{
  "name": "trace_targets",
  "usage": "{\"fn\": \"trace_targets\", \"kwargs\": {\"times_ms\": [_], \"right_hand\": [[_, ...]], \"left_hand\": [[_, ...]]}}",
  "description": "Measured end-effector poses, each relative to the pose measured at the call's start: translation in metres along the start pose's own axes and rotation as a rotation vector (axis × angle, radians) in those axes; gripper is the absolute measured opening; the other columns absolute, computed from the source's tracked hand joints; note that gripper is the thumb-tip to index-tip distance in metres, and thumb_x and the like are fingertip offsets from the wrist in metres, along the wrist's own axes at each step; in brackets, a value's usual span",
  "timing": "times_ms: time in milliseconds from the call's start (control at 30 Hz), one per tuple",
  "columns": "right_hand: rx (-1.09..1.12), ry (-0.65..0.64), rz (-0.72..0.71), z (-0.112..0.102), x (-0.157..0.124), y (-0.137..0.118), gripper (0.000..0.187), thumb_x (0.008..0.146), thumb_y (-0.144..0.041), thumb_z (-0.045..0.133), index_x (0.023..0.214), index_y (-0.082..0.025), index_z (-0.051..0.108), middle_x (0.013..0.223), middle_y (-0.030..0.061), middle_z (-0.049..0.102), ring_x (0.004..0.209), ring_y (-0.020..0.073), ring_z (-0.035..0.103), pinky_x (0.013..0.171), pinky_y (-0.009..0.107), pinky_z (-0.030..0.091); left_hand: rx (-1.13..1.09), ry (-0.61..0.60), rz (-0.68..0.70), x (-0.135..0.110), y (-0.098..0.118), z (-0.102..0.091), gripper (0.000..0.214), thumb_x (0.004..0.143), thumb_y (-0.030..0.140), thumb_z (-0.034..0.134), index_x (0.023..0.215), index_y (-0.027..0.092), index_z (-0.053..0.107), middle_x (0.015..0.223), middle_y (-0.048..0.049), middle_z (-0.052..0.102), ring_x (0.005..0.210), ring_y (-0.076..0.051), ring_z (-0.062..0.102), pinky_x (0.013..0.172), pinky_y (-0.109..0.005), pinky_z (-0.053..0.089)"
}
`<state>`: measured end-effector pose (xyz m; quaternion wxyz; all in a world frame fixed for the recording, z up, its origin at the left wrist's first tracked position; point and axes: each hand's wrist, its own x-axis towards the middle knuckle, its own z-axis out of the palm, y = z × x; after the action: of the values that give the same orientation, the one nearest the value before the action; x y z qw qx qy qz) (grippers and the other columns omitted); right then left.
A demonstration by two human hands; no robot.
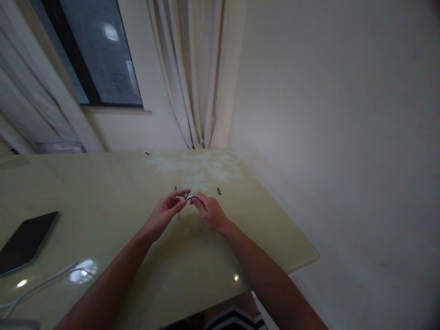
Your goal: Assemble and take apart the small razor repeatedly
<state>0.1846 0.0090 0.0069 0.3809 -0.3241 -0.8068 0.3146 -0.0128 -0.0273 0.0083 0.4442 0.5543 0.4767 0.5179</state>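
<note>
Both my hands meet over the middle of a glossy pale green table (103, 192). My left hand (164, 211) and my right hand (208, 211) each pinch a tiny dark and shiny object (189, 196) between their fingertips; I cannot make out what it is. A small dark piece (219, 190) lies on the table just right of my right hand. Another thin dark piece (175, 188) lies just beyond my left fingers.
A dark tablet (25, 240) lies flat at the table's left. A white cable (41, 284) runs along the near left edge. A window (99, 55) and cream curtains (192, 68) stand behind the table; a bare wall is on the right.
</note>
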Motion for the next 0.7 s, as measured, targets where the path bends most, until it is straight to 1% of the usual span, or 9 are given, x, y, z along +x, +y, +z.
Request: {"fn": "trace_targets", "kwargs": {"times_ms": [167,300,433,500,567,633,700], "right_hand": [[-0.012,0.002,0.006,0.0006,-0.0009,0.0014,0.032,0.109,-0.041,0.042,0.1,-0.021,0.066,0.082,0.0019,0.065,0.073,0.0166,0.058,0.071,0.026,0.038],[-0.031,-0.001,0.011,0.0008,-0.0007,0.0022,0.031,0.108,-0.042,0.044,0.101,-0.022,0.067,0.076,0.0003,0.062,0.068,0.016,0.055,0.069,0.026,0.037],[-0.037,-0.004,0.002,-0.0004,-0.0003,0.0018,0.03,0.108,-0.041,0.044,0.1,-0.023,0.067,0.075,-0.0002,0.06,0.067,0.016,0.054,0.067,0.026,0.036],[-0.016,-0.015,-0.005,-0.0012,-0.0001,0.0011,0.03,0.108,-0.041,0.045,0.101,-0.022,0.067,0.076,0.0002,0.061,0.07,0.0161,0.055,0.069,0.026,0.037],[0.031,-0.023,-0.015,-0.0013,0.0004,0.0006,0.029,0.107,-0.041,0.046,0.105,-0.022,0.068,0.079,0.0003,0.062,0.072,0.0159,0.056,0.07,0.026,0.038],[0.098,-0.016,-0.031,-0.0002,0.0016,0.0017,0.024,0.104,-0.04,0.053,0.113,-0.021,0.066,0.084,0.0002,0.063,0.073,0.0155,0.056,0.071,0.026,0.041],[0.149,0.034,-0.023,0.0005,0.0043,0.0063,0.024,0.098,-0.037,0.061,0.115,-0.02,0.063,0.089,0.0004,0.064,0.072,0.0146,0.056,0.07,0.026,0.042]], "left_hand": [[0.008,-0.011,-0.02,0.0004,-0.0006,0.0006,0.058,0.081,0.052,0.081,0.129,0.021,0.072,0.088,-0.004,0.07,0.08,-0.017,0.059,0.073,-0.027,0.044],[0.026,-0.01,0.001,0.0006,0.0017,0.0004,0.057,0.082,0.054,0.078,0.128,0.021,0.071,0.084,-0.0021,0.067,0.077,-0.016,0.057,0.07,-0.027,0.041],[0.045,-0.022,0.015,0.0006,0.003,-0.0015,0.055,0.081,0.052,0.08,0.125,0.021,0.072,0.078,-0.0001,0.064,0.073,-0.015,0.055,0.068,-0.026,0.041],[0.061,-0.023,0.018,0.0004,0.0033,-0.0013,0.055,0.08,0.053,0.08,0.124,0.021,0.072,0.078,-0.0007,0.065,0.073,-0.016,0.056,0.069,-0.027,0.041],[0.073,0.003,0.026,0.0005,0.0039,-0.0005,0.057,0.08,0.056,0.078,0.124,0.02,0.072,0.08,-0.0018,0.066,0.074,-0.017,0.057,0.07,-0.027,0.043],[0.075,0.042,0.038,0.0013,0.0049,-0.0007,0.059,0.079,0.059,0.078,0.123,0.02,0.072,0.085,-0.0035,0.069,0.076,-0.017,0.057,0.07,-0.027,0.043],[0.09,0.092,0.042,0.0035,0.0051,-0.0044,0.062,0.078,0.061,0.078,0.123,0.019,0.071,0.093,-0.0052,0.071,0.074,-0.016,0.056,0.068,-0.027,0.043]]}}
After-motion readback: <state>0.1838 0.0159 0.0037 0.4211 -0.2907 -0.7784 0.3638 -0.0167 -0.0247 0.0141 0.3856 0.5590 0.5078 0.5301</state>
